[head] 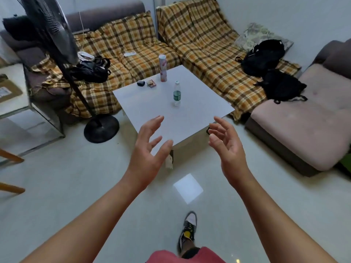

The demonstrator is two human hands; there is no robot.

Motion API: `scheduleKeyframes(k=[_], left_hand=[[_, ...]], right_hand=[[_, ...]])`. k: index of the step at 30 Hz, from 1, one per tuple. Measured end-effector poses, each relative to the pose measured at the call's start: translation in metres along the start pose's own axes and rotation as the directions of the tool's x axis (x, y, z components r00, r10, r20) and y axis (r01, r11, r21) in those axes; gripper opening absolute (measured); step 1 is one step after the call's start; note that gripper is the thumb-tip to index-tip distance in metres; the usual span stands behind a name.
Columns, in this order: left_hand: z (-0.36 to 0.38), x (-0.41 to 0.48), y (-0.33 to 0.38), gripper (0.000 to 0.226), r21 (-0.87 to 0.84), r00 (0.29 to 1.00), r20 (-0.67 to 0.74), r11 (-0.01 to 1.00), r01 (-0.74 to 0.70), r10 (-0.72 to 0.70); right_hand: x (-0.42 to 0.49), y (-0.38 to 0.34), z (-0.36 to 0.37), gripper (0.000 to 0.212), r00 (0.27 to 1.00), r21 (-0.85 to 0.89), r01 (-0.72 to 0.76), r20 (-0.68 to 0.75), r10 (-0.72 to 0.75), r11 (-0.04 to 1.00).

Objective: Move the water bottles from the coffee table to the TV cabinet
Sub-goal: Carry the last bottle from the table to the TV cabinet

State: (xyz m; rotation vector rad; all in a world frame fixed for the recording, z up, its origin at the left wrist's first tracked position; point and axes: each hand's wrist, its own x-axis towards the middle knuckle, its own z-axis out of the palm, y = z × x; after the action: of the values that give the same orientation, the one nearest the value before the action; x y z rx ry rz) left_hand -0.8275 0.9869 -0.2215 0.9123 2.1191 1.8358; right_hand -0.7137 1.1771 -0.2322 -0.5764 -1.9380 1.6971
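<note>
Setting: a home living room. Indicators: an L-shaped sofa (pixel 133 40) covered with orange-and-brown plaid throws, with a pink-cushioned section (pixel 303 118) at the right; a low white coffee table (pixel 152 103) standing in the angle of the seating; a pedestal fan (pixel 57 35) on the glossy tiled floor (pixel 66 186) at the left. Black bags (pixel 264 56) and a patterned cushion (pixel 252 33) lie on the seats.

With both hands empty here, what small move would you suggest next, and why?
Probably reach the right hand forward to the water bottle. It stands upright on the coffee table, nothing blocks it, and both hands, the left hand too, hover open short of it.
</note>
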Motion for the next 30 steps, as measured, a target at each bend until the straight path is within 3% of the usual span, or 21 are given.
scheduleKeyframes(k=[15,30], left_hand=[[0.014,0.184,-0.042,0.052,-0.015,0.989,-0.129,0.997,0.074,-0.076],[-0.034,0.390,-0.131,0.050,0.040,0.993,-0.026,0.992,0.117,-0.116]], right_hand=[[0.210,0.007,0.002,0.060,0.993,-0.048,-0.003,0.114,0.008,0.999],[0.411,0.029,0.067,0.063,0.998,-0.124,-0.046,0.035,0.050,0.991]])
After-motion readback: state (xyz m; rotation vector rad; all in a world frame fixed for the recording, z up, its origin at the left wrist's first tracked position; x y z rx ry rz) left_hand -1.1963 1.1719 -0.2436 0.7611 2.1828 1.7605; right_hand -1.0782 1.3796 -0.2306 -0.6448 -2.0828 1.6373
